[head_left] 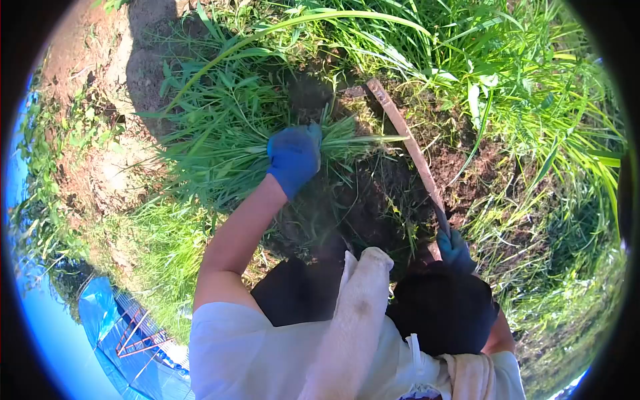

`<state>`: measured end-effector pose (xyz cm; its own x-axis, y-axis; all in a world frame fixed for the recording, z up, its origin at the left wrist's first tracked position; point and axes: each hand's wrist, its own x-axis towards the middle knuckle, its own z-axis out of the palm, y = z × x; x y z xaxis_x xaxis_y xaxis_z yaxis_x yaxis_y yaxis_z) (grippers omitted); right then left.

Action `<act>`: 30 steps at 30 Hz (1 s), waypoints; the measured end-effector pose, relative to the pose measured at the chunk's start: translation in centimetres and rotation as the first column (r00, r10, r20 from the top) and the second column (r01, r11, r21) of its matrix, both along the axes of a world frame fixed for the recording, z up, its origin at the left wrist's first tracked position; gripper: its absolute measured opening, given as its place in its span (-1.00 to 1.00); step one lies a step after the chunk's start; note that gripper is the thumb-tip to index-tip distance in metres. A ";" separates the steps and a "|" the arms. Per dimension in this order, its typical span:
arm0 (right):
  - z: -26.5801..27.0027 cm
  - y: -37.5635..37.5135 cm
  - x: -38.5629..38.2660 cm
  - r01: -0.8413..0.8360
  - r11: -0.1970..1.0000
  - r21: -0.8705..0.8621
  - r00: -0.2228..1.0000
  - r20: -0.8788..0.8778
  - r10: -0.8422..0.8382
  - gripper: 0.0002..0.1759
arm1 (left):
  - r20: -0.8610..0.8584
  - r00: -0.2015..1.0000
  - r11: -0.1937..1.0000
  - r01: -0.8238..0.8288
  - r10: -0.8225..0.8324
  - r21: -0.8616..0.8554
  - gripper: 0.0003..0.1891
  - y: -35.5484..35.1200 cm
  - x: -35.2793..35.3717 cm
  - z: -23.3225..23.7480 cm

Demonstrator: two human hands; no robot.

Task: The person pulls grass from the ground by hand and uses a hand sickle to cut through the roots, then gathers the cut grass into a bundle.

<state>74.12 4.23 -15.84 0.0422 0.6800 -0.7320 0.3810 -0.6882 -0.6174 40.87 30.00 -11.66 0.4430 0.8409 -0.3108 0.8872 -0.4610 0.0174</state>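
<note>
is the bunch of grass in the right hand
No, the left hand grips the bunch of grass, while the right hand holds the long curved tool.

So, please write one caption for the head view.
Blue-gloved left hand gripping long green grass, gloved right hand holding long brown blade.

Bright outdoor daylight, sun strong; pale soil [115,175] at left washed out with glare. Hard dark shadow [148,67] at upper left. Fisheye view, edges bent and stretched (black corners too). Soft haze low centre, grass [227,120] mostly readable, fine detail slightly smeared.
</note>
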 end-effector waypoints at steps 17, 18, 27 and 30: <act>0.6 4.4 -2.7 -0.184 0.978 -0.099 0.953 0.226 0.202 -0.55 | -0.077 0.997 0.999 -0.024 0.020 -0.043 -0.86 0.5 -2.8 -3.7; -1.9 0.7 -0.7 -0.217 0.973 -0.074 0.954 0.193 0.227 -0.53 | -0.081 0.997 0.999 -0.017 0.014 -0.035 -0.86 0.4 -2.6 -3.3; -0.1 -8.8 3.3 0.088 0.991 -0.106 0.996 0.043 -0.084 -0.49 | -0.135 0.991 1.000 -0.018 0.021 0.018 -0.83 -5.6 -0.1 0.1; -0.4 0.8 -1.0 -0.043 0.999 0.029 0.991 0.124 0.039 -0.49 | -0.103 0.995 0.989 0.015 0.000 0.144 -0.79 -2.6 -1.5 -0.9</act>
<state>73.13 5.02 -16.27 0.1026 0.7055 -0.7012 0.4833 -0.6515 -0.5848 39.35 27.38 -12.53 0.4214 0.8771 -0.2304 0.8775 -0.4585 -0.1406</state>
